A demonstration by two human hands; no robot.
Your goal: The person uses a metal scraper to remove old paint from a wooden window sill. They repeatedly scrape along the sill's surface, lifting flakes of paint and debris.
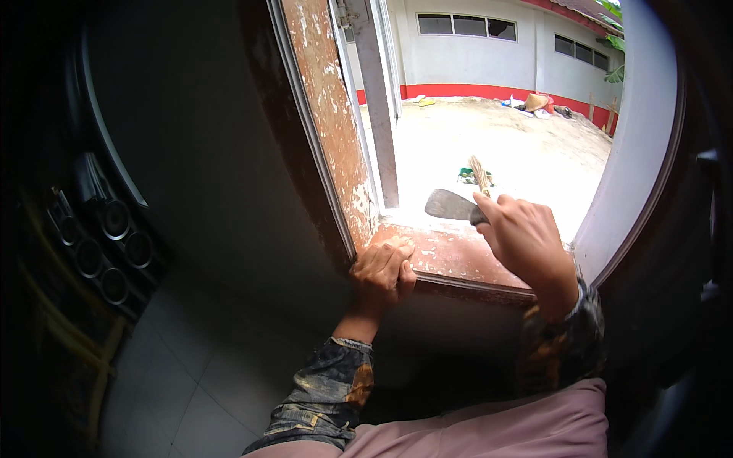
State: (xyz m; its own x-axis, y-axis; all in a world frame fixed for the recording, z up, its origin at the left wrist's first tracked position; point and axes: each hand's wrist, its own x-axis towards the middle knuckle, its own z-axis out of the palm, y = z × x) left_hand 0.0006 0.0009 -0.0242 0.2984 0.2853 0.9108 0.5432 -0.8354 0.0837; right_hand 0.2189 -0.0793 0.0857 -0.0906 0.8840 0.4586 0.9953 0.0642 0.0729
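1. One red-brown window sill (466, 258), flecked pale.
2. One right grip (527, 235), closed around the handle of one scraper (449, 205); its broad blade hangs above the sill's middle, pointing left.
3. One left grip (379, 269), fingers partly bent, on the sill's left end; I cannot tell whether it holds anything.
4. One peeling jamb (327, 84) rising from the sill's left end.
5. Two strip windows (467, 27) far beyond the sill.

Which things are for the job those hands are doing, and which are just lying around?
For the job:
scraper, in the right hand
patchy-painted windowsill, touched by the left hand

Probably just lying about:
straw bundle outside
green thing beside it
tan cone-shaped thing by the far wall
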